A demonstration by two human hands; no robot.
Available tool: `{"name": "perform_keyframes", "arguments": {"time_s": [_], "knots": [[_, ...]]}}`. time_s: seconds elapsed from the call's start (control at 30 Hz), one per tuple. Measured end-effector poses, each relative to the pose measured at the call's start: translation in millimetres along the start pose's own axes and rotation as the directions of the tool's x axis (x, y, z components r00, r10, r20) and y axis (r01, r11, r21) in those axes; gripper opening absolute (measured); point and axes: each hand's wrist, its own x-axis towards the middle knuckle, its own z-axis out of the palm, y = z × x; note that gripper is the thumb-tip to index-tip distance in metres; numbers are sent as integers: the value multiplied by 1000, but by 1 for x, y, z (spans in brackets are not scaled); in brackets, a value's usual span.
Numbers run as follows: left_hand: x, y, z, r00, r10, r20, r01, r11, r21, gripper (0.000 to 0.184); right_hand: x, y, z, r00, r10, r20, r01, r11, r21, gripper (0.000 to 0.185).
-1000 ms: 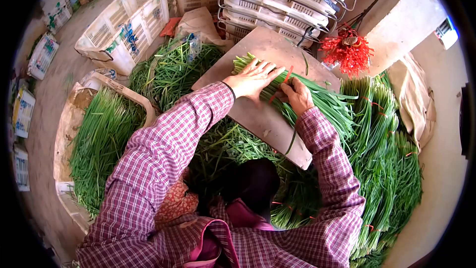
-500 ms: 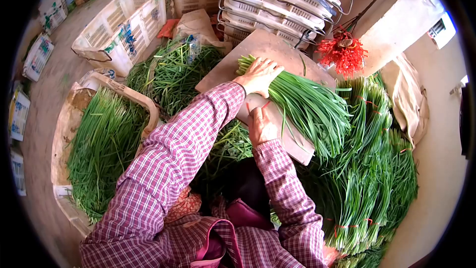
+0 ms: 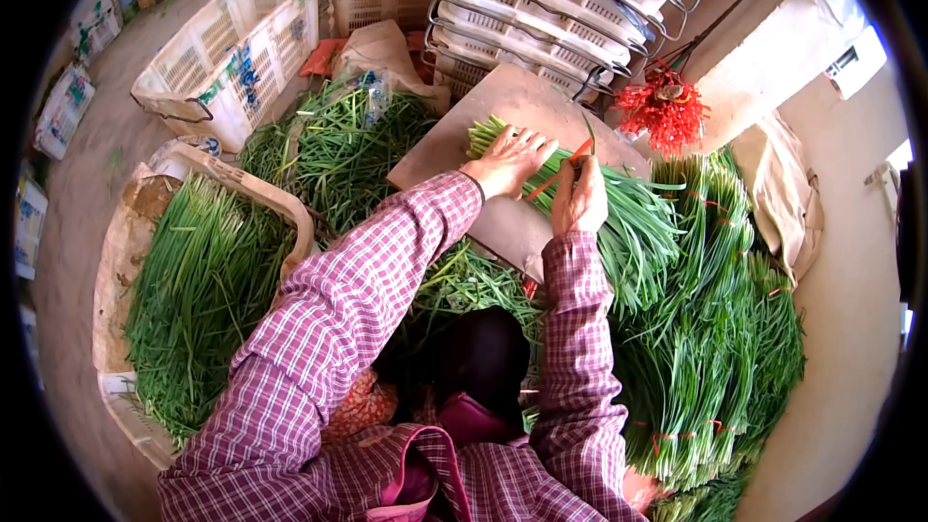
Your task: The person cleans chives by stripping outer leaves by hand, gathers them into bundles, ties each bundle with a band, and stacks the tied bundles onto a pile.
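Observation:
A bunch of garlic chives (image 3: pixel 633 227) lies across a flat board (image 3: pixel 440 150), its cut ends to the upper left and its leaves hanging over the lower right edge. My left hand (image 3: pixel 510 164) is closed over the bunch near the cut ends, pressing it on the board. Pinched in the fingers of my right hand (image 3: pixel 582 197) is a red tie strip (image 3: pixel 586 146), part of which runs across the chives beside my left hand. How far the strip passes under the bunch is hidden.
Tied chive bunches (image 3: pixel 706 329) are piled at the right. Loose chives fill a crate (image 3: pixel 108 329) at the left, and more leaves (image 3: pixel 358 150) lie behind it. Stacked crates (image 3: pixel 541 14) stand at the back, near a hanging cluster of red ties (image 3: pixel 665 114).
My right hand has moved up and right from the board's near side to over the bunch, bringing the red tie strip across the chives. My left hand stays on the bunch.

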Motion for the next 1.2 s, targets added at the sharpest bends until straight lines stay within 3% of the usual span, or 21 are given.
{"name": "perform_keyframes", "arguments": {"time_s": [0.03,0.07,0.13,0.2,0.27,0.33,0.4,0.47,0.5,0.53,0.6,0.63,0.67,0.77,0.87,0.93,1.0,1.13,1.2], "knots": [[-1,2,0,1000,-23,6,23,1000,-5,102,10,6,5,999,-43,19,44,997,-65,13],[-4,1,10,992,9,-125,-5,999,39,90,21,13,10,994,-101,49,106,989,-104,14],[-7,1,4,998,26,-61,-22,998,60,75,39,16,15,976,-156,153,181,970,-163,17],[-8,-1,9,985,93,-146,-59,974,217,65,55,44,27,959,-204,195,230,965,-122,23],[-10,-2,10,990,75,-121,-55,985,165,73,67,63,31,887,-230,400,301,946,-123,29],[-10,-6,16,971,75,-227,-58,995,79,80,70,84,39,880,-222,419,260,965,-34,30],[-13,-8,-1,985,59,-164,-60,998,-1,89,65,91,37,814,21,581,-18,1000,-11,29],[-11,-12,-22,999,5,-32,-15,948,-318,98,54,90,38,860,-27,510,29,1000,3,24],[-4,-16,-29,999,-28,17,32,940,-339,110,49,79,32,880,22,474,-16,1000,-18,23],[4,-23,-30,1000,-5,30,15,947,-322,108,44,69,26,897,69,437,-58,998,-38,21],[19,-30,-43,990,-112,86,140,848,-511,98,31,63,26,933,46,356,-45,999,-11,18],[33,-41,-36,995,-93,23,92,851,-516,74,27,63,25,938,33,344,-29,999,-17,16],[47,-50,-25,995,-93,23,91,854,-512,74,25,57,20,943,21,331,-13,1000,-24,15],[75,-54,-1,956,-256,141,279,944,-179,39,16,58,21,965,-61,254,68,998,-18,13],[66,-33,9,955,-235,179,245,969,-40,40,10,61,22,973,-162,163,169,985,-32,9],[66,-29,13,937,-264,228,283,957,-57,42,6,63,23,974,-172,146,180,983,-38,9],[59,-29,10,955,-174,240,195,979,-66,41,5,63,23,974,-172,148,178,984,-27,10],[40,-15,5,985,-159,60,164,983,-80,32,9,50,0,961,-121,250,144,987,-75,15],[35,-16,8,983,-173,54,179,975,-132,23,20,41,-11,938,-298,177,311,949,-50,17]]}}
